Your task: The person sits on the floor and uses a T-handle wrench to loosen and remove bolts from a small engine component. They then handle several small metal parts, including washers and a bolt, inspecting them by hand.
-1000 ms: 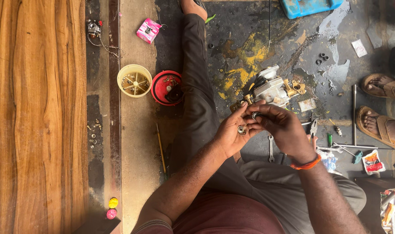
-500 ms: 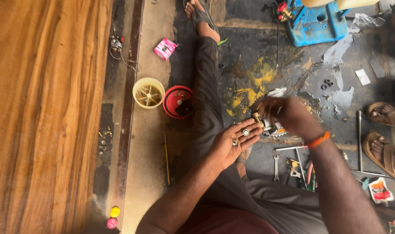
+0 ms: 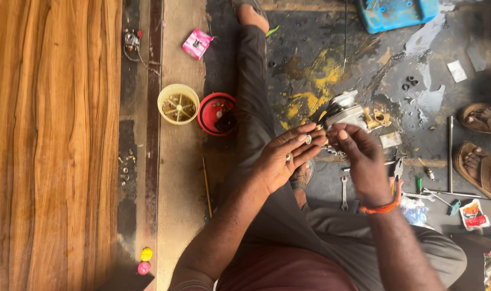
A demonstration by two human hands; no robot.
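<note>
My left hand (image 3: 285,156) lies palm up over my lap, fingers spread, with a few small metal parts (image 3: 308,139) resting on the palm and fingertips. My right hand (image 3: 358,153), an orange band at its wrist, pinches with finger and thumb at those fingertips; whatever it pinches is too small to make out. Just beyond both hands a grey metal engine part (image 3: 344,112) sits on the stained floor. My left leg stretches forward in dark trousers.
A yellow tub (image 3: 177,104) and a red lid (image 3: 216,113) with small parts stand left of my leg. Wrenches (image 3: 344,192), a long rod (image 3: 450,145) and screwdrivers lie at right. Another person's sandalled feet (image 3: 481,161) are at the right edge. A blue case (image 3: 396,12) is up top.
The view has shifted and the hands sit lower in it. My right hand came back from the engine part to the left hand's fingertips; the left palm stays open with the small parts.
</note>
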